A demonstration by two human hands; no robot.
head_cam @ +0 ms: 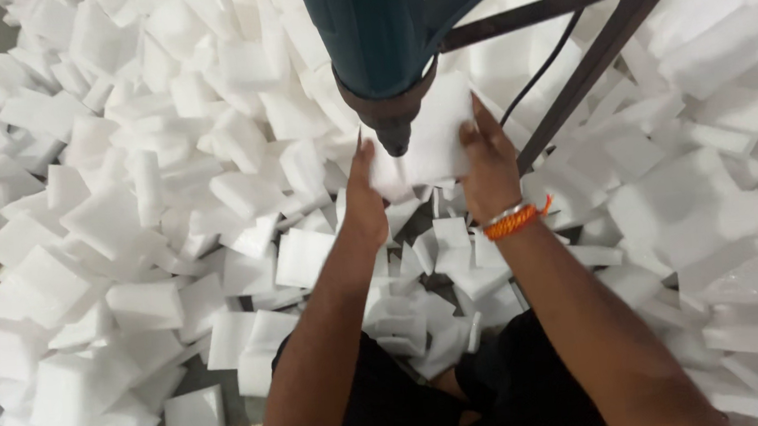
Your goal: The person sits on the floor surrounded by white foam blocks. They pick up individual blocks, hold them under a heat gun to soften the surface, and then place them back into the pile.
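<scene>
Foam under the drill, mid-hole by the look of it.
You're pinching a flat white foam block (432, 137) between your left hand (362, 196) and right hand (487, 173), both closed on its edges, right at the tip of the teal mounted drill (380, 51). Next you're probably needing steady, square pressure, fingers clear of the bit.
</scene>
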